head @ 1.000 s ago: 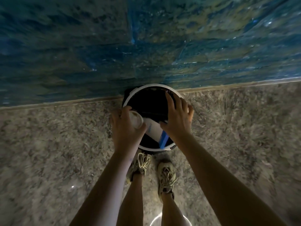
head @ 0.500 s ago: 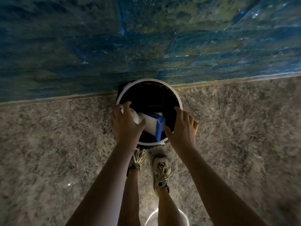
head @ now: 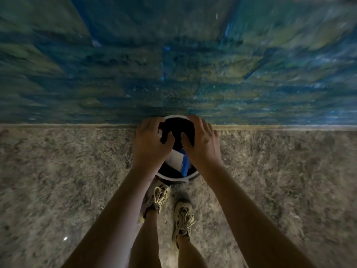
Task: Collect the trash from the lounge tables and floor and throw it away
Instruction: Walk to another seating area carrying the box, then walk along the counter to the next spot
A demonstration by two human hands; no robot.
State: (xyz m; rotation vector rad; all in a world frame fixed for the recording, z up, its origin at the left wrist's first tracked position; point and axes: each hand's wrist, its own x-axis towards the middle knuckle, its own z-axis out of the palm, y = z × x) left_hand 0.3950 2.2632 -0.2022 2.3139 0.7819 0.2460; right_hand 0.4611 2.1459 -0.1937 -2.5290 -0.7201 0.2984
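The left hand [head: 152, 146] has its grip curled, fingers and thumb drawn in around a white scrap [head: 160, 133], of which only a small patch shows between them. The right hand [head: 203, 146] is also curled, fingers bent over the far side of the opening and thumb turned down inside. Whether that grip clamps on anything, such as a dark liner, cannot be told against the black interior.

A moment ago both hands sat at the near edge. They have since moved forward over the far half of the bin [head: 173, 178], and the white-and-blue carton [head: 176, 160] that was going in half a second ago now lies inside, visible below the wrists. This suggests that the carton is disposed of, and that the scrap is the last piece in hand.

The bin stands on the speckled floor [head: 77, 180], hard against the foot of the blue-green wall [head: 116, 74]. The person's shoes [head: 157, 196] are just on its near side.
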